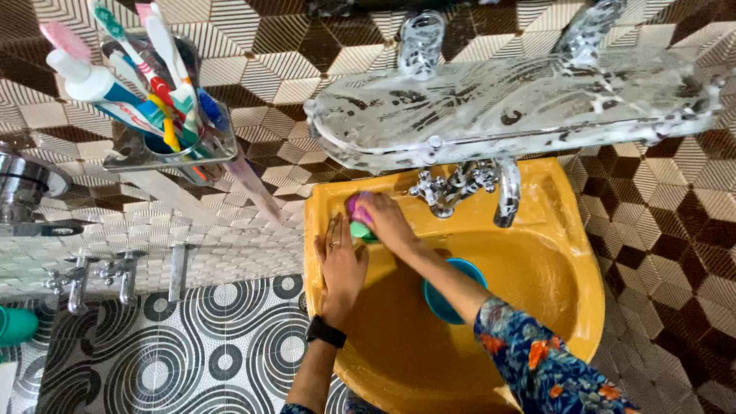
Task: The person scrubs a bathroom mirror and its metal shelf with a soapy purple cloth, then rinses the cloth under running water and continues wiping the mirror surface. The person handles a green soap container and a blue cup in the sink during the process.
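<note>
Beside the tap [460, 188], the right hand [387, 222] presses its closed grip on a pink-green sponge [359, 217] against the yellow sink [560, 230], left hand [341, 261] flat just below.

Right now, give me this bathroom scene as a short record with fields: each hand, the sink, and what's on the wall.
Left hand: flat on the yellow sink's rim, black wristband
Right hand: presses a pink and green scrubber on the rim by the tap
Basin: a blue bowl sits inside
Shelf: over the sink, soapy
Holder: wall-mounted, left, with toothbrushes and toothpaste
</note>
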